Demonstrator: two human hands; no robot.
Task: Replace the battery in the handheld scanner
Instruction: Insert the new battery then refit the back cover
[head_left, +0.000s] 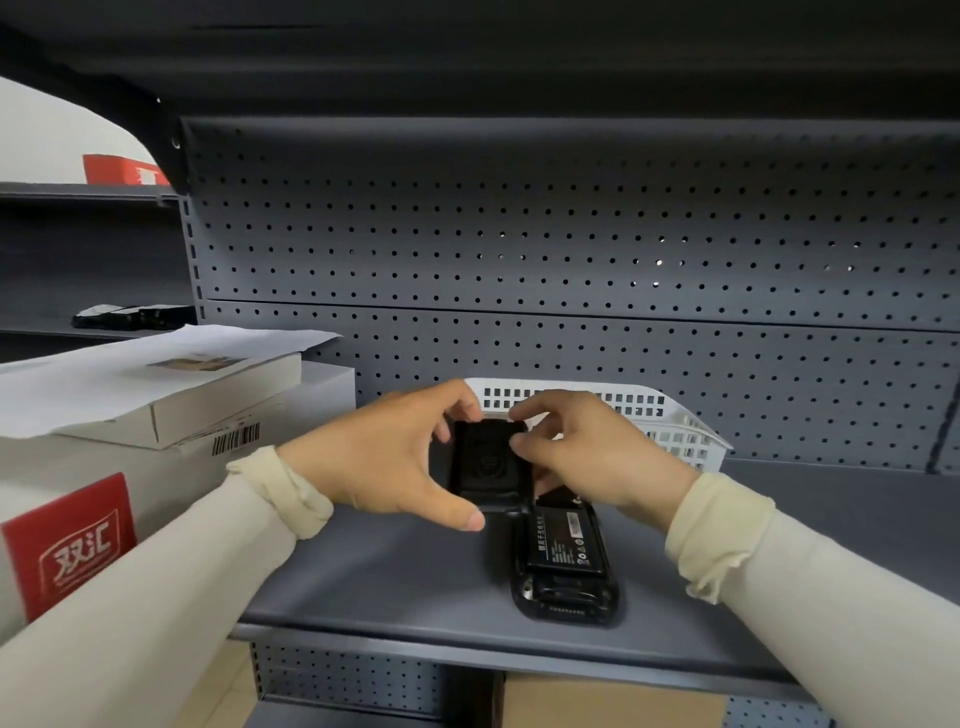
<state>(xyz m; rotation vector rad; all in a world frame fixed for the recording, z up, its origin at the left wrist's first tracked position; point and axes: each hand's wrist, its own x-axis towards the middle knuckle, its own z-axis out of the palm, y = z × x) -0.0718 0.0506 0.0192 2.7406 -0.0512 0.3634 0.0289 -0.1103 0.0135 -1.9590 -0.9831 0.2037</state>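
Nearest the camera, two cream sleeves come in from the 7 and 5 o'clock corners and meet over a dark grey metal shelf. On the shelf, just below centre toward 5 o'clock, the handheld scanner lies back-up with its rear open, and a black battery with a printed label sits in the compartment. The scanner's far end is hidden under the right hand.

Just beyond, both hands hold a black battery cover tilted above the scanner's far end. The left hand grips it from the 9 o'clock side: the thumb lies along the near edge, and the fingers curl over the far top corner. The right hand pinches the cover's right edge between thumb and forefinger at its upper corner; the other fingers are bent behind and cannot be seen clearly. Whether the cover's lower edge touches the scanner cannot be told.

At 9 o'clock, beside the left forearm, stands a white carton with a red label and a barcode; a flat white box and loose paper sheets rest on top. Behind the hands, toward 1 o'clock, a white slotted plastic basket stands on the shelf against the perforated back panel. Farther off at 10 o'clock, on a neighbouring shelf, lie small dark objects, with a red box higher up.
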